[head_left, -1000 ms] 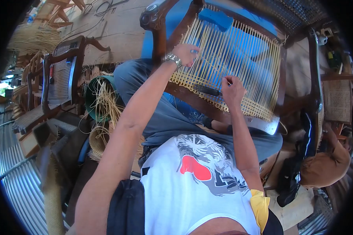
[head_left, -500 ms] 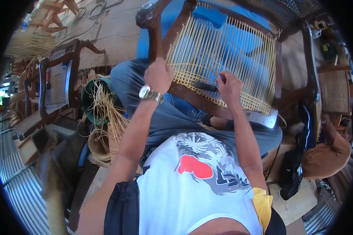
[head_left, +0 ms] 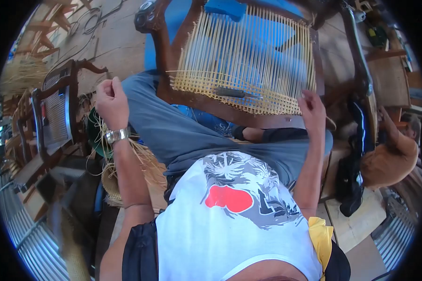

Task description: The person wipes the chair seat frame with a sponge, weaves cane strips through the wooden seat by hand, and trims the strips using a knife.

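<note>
A wooden chair frame (head_left: 166,56) lies across my lap, its seat strung with pale cane strands (head_left: 248,51). Near me the strands are crossed into a tight woven band (head_left: 199,83). A dark-handled tool with a thin metal tip (head_left: 230,92) rests on that band. My left hand (head_left: 111,104) is off to the left of the frame, above my knee, its fingers closed; anything in them is too thin to make out. At the right edge of the weave my right hand (head_left: 312,111) has its fingers pinched together, and what they hold is hidden.
A blue sponge-like piece (head_left: 226,9) lies at the seat's far edge. Left of my knee stands a green bucket (head_left: 94,133) with loose cane strands (head_left: 138,152). Another cane chair (head_left: 56,110) is further left. A person in brown (head_left: 389,159) sits at the right.
My left hand has moved away from the chair frame, out to the left. My right hand has shifted from beside the tool to the right edge of the weave. The tool stays on the weave.
</note>
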`<action>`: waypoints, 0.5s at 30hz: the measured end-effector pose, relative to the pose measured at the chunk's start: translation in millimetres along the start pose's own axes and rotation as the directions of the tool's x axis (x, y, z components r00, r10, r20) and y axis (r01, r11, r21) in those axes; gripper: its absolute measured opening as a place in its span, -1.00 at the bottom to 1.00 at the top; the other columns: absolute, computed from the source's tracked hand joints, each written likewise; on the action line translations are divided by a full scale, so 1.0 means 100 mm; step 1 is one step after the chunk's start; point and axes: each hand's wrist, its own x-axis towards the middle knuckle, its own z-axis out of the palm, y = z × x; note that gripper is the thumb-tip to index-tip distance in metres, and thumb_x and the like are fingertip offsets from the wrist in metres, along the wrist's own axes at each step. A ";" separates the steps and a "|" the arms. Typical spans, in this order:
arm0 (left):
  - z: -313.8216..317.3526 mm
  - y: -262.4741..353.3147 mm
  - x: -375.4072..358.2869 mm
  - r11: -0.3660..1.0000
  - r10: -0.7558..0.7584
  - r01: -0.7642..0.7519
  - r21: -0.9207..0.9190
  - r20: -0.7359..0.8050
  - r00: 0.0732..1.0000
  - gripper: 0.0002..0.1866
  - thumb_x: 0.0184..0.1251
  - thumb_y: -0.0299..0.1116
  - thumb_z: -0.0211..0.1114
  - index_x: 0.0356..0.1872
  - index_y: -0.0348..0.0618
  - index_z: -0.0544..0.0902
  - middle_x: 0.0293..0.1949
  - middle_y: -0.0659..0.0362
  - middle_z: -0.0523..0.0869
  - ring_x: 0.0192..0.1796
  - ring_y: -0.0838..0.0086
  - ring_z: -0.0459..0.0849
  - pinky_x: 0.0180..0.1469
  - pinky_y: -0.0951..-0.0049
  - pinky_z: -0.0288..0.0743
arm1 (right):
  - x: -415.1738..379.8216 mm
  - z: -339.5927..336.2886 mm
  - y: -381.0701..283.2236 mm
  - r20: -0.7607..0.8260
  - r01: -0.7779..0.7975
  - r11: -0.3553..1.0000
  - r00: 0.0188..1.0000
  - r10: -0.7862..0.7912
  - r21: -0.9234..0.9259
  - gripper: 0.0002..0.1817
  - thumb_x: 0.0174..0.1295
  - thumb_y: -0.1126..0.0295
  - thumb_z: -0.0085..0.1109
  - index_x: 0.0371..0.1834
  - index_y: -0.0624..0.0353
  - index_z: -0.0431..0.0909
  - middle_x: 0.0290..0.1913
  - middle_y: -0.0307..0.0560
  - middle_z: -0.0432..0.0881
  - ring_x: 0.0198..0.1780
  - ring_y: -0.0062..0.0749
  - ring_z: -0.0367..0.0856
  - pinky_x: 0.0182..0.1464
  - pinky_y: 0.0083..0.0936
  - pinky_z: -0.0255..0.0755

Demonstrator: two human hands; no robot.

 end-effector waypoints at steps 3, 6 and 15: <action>0.01 0.10 0.02 0.987 0.074 -0.044 -0.152 0.197 0.978 -0.72 0.42 -0.20 0.38 -0.10 -0.24 0.72 -0.31 0.08 0.81 -0.29 0.38 0.78 -0.18 0.34 0.62 | -0.28 -0.10 0.10 -0.033 -0.044 0.995 0.999 0.041 -0.090 -0.62 0.28 0.32 0.38 0.11 0.24 0.64 -0.33 -0.15 0.65 -0.28 -0.53 0.58 -0.12 -0.50 0.50; 0.28 0.27 -0.04 0.967 0.227 -0.148 -0.206 0.439 0.869 -0.73 0.43 -0.26 0.38 -0.08 -0.29 0.72 -0.26 0.07 0.82 -0.24 0.36 0.79 -0.14 0.39 0.63 | -0.54 0.05 -0.08 -0.023 0.065 0.991 0.997 -0.068 -0.114 -0.66 0.29 0.34 0.38 0.07 0.25 0.65 -0.26 -0.11 0.68 -0.23 -0.47 0.63 -0.08 -0.48 0.52; 1.12 -0.04 -0.21 0.837 0.489 -0.336 -0.432 0.314 0.814 -0.79 0.40 -0.32 0.37 -0.07 -0.20 0.74 -0.24 0.02 0.82 -0.23 0.29 0.81 -0.16 0.35 0.64 | -0.38 1.49 -0.92 0.269 0.636 0.687 0.772 -0.576 -0.351 -0.54 0.19 0.38 0.35 0.19 0.14 0.57 0.09 -0.02 0.65 0.16 -0.04 0.58 0.21 -0.13 0.43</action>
